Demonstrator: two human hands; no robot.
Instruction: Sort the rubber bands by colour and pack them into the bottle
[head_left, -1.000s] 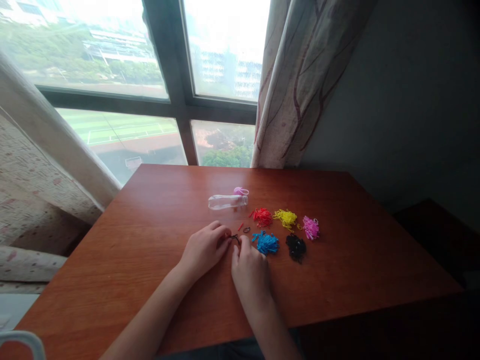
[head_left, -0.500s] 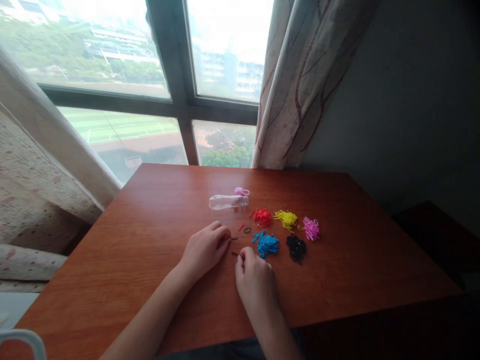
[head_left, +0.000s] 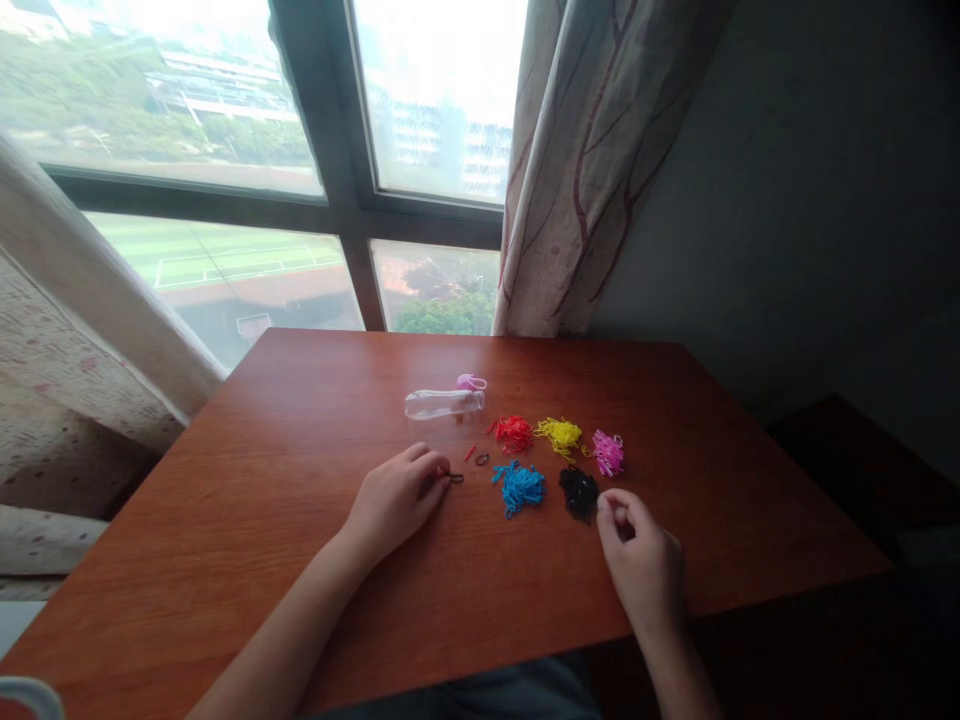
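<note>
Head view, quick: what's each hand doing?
Left hand: fingers closed on small dark band.
Right hand: fingers pinched shut beside black pile; any contents cannot be told.

You are getting open table [head_left: 247, 520] left of your left hand [head_left: 394, 498] and behind the bottle [head_left: 444, 404], which is lying on its side. The red heap [head_left: 512, 433], yellow heap [head_left: 559, 435], pink heap [head_left: 607, 452], blue heap [head_left: 519, 487] and black heap [head_left: 578, 492] of bands are crowding the middle with narrow lanes between; your right hand [head_left: 641, 560] is sitting just beside the black heap.
</note>
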